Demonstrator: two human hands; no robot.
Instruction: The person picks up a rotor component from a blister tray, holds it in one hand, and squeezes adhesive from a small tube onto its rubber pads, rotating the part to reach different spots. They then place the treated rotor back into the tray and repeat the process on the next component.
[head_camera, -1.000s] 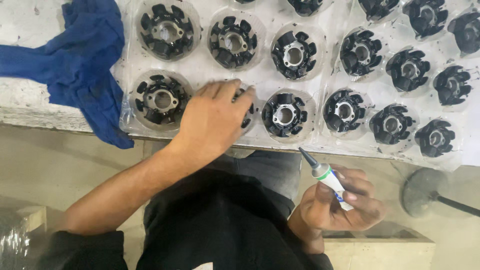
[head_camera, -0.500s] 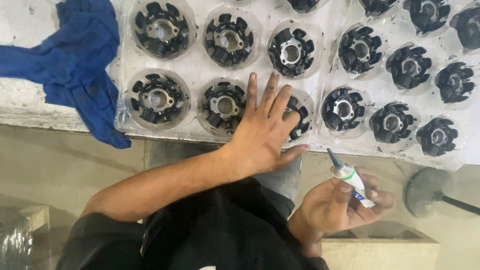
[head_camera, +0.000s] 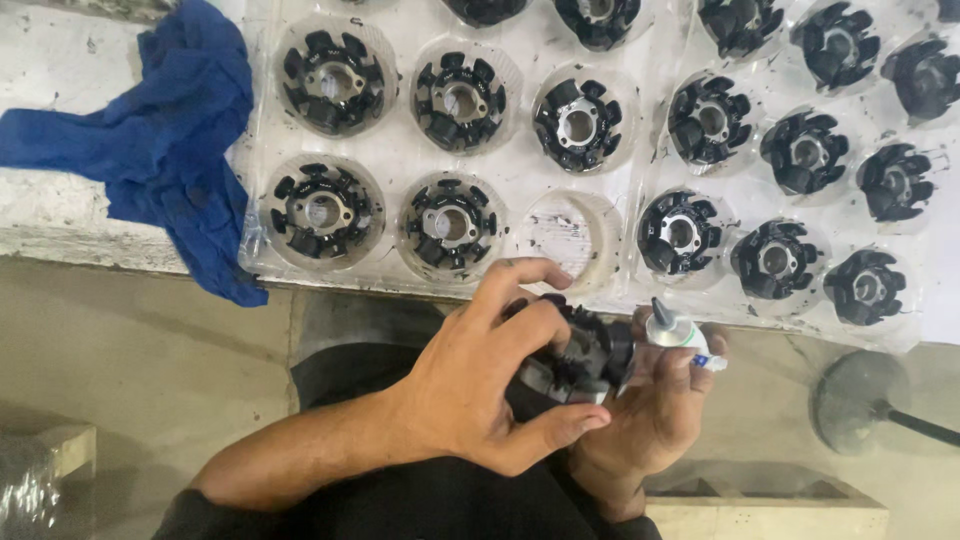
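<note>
Cradling a black stator core (head_camera: 580, 355) above the lap, the left hand (head_camera: 480, 390) clasps it beside the right hand (head_camera: 650, 410) — which grips a small white tube (head_camera: 680, 338), nozzle up, apparently near the core — below the tray's empty pocket (head_camera: 572, 235).

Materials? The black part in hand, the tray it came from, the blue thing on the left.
Black part: likely dark windings on a metal core; the others show bright metal hubs. Tray: thin clear moulded plastic, glossy, scuffed. Blue cloth: soft woven fabric, matte, creased.
</note>
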